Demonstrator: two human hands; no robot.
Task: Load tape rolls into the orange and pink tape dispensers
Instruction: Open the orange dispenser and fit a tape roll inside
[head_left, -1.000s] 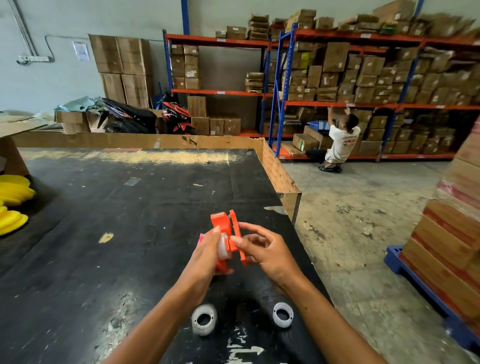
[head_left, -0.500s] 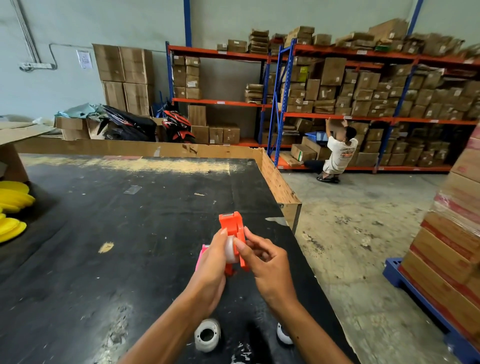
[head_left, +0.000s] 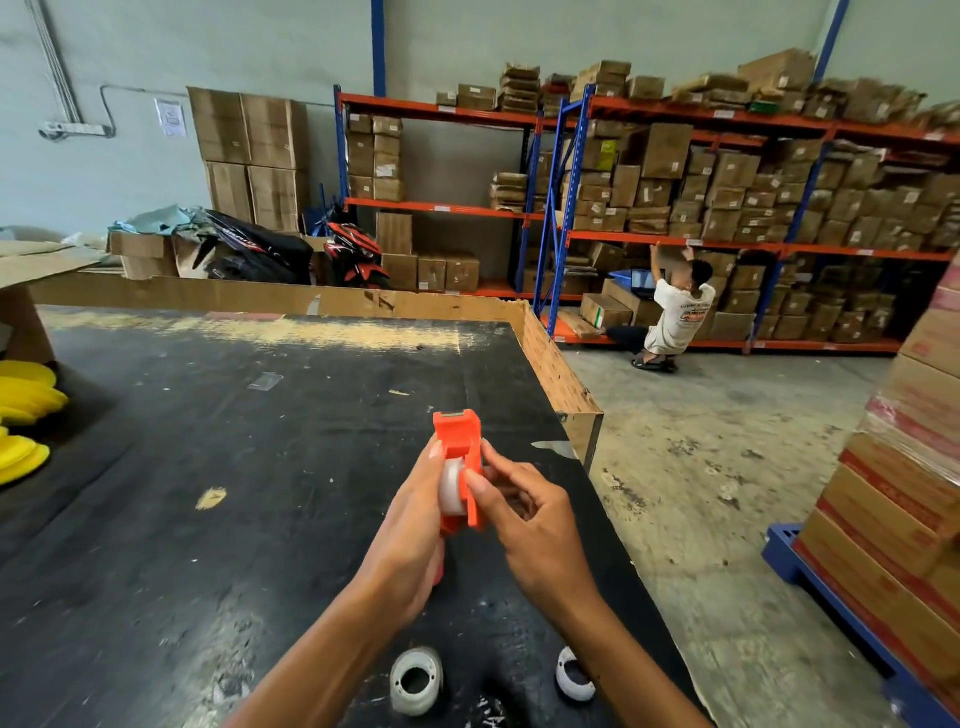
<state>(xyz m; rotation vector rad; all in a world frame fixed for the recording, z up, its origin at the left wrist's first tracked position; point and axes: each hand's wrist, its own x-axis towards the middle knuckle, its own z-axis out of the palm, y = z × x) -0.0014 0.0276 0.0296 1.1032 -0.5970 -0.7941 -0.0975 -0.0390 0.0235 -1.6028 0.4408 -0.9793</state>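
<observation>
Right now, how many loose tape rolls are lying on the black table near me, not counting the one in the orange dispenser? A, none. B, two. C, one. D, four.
B: one white tape roll lies below the left hand and a second tape roll shows partly behind the right forearm, both on the black table, while both hands hold the orange dispenser.

Bare black tabletop (head_left: 234, 467) beyond yellow discs (head_left: 26, 415)
</observation>
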